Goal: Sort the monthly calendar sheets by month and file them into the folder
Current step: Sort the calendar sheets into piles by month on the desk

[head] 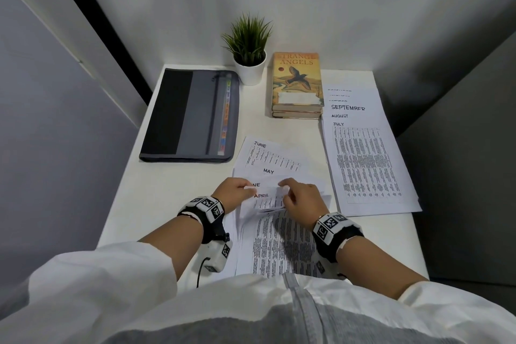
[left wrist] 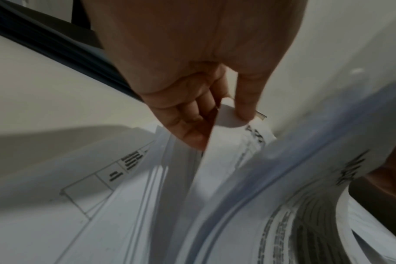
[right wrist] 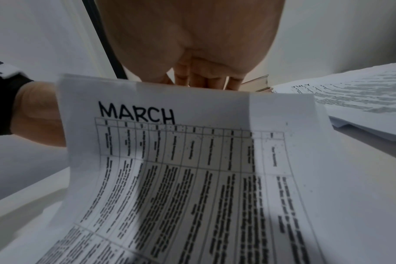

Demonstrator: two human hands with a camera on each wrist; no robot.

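Note:
Near the desk's front, a loose pile of calendar sheets lies under both hands. My left hand [head: 248, 189] pinches the top left corner of the APRIL sheet [head: 262, 196] between thumb and fingers [left wrist: 246, 110]. My right hand [head: 283, 190] grips the top edge of the MARCH sheet [right wrist: 192, 160], lifted and curved, with its fingers [right wrist: 206, 80] behind the paper. Beyond the hands lie the MAY sheet [head: 268, 171] and the JUNE sheet [head: 268, 156]. A second fanned stack [head: 365, 165] at the right shows JULY, AUGUST and SEPTEMBER. The dark folder [head: 190, 114] lies closed at the back left.
A potted plant [head: 248, 47] stands at the back by the wall. Two stacked books [head: 297, 84] lie beside it, touching the right stack. The white desk [head: 134, 204] is boxed in by walls on the left, back and right.

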